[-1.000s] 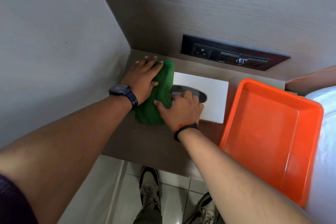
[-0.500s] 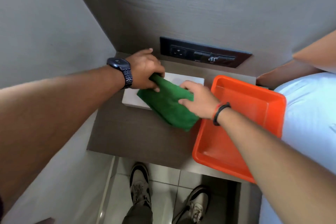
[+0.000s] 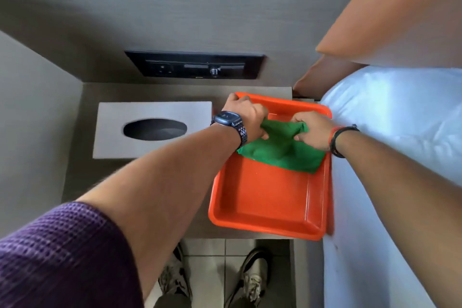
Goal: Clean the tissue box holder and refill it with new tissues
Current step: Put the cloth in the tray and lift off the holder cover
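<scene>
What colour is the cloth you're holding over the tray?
Green; the cloth shows clearly in the head view, gripped by both hands over the orange tray.

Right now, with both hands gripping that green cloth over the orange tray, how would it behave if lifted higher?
The green cloth probably drapes limply: it bunches between left hand and right hand. Likely light, since pinched fingers carry it. It looks unlikely to slip.

black socket panel point(image 3: 194, 64) on wall; white bedding point(image 3: 395, 157) beside shelf point(image 3: 80, 170).
</scene>
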The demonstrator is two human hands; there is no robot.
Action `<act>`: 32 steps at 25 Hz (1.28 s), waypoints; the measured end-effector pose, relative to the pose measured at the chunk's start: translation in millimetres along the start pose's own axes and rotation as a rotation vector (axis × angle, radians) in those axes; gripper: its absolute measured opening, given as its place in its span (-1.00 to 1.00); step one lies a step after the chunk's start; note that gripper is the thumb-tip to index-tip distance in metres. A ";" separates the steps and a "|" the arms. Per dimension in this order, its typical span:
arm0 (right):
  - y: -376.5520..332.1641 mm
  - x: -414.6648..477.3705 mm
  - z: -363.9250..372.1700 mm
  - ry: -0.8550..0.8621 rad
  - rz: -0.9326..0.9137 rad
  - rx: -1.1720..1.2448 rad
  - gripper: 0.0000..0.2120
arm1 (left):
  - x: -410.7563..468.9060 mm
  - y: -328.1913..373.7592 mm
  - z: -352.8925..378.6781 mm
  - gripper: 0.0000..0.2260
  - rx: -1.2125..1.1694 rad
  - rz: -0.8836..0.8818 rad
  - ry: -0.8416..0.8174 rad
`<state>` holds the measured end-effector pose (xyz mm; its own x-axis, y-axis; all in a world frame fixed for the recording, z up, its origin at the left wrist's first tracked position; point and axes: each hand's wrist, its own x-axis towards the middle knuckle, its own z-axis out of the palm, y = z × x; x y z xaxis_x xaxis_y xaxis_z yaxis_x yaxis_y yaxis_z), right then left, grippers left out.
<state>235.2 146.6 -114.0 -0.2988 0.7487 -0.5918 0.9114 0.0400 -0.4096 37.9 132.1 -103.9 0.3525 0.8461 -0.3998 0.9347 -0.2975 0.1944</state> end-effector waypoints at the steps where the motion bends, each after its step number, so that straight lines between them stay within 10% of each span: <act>1: 2.6 4.4 4.6 0.033 0.013 -0.016 -0.75 | 2.5 -0.1 5.1 -0.62 -0.012 -0.031 0.023; 6: 4.3 0.0 32.2 0.465 -0.081 -0.412 -0.65 | -2.1 0.7 35.3 -0.65 0.197 0.024 0.276; 10: 0.9 -8.8 65.8 0.265 -0.142 -0.501 -0.50 | -2.1 -6.9 42.6 -0.82 0.303 0.129 0.148; 15: -30.0 -13.5 64.3 0.516 -0.107 -0.339 -0.61 | -20.3 -32.0 27.3 -0.65 -0.089 0.073 0.259; 20: -125.4 -14.2 69.7 0.660 -0.093 0.192 -0.75 | -96.0 -101.3 23.1 -0.63 -0.357 -0.394 0.657; 25: -192.5 0.0 97.4 0.428 0.169 0.215 -0.44 | -167.5 -174.6 41.8 -0.20 -0.649 -1.074 0.515; 32: -218.5 11.1 115.0 0.439 0.395 0.119 -0.42 | -177.3 -208.6 49.7 -0.47 -1.134 -1.011 0.363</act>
<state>0.2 70.1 -110.9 0.2239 0.8960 -0.3835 0.8841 -0.3524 -0.3069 -217.3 22.1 -118.2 -0.5635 0.5887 -0.5796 0.1877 0.7745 0.6041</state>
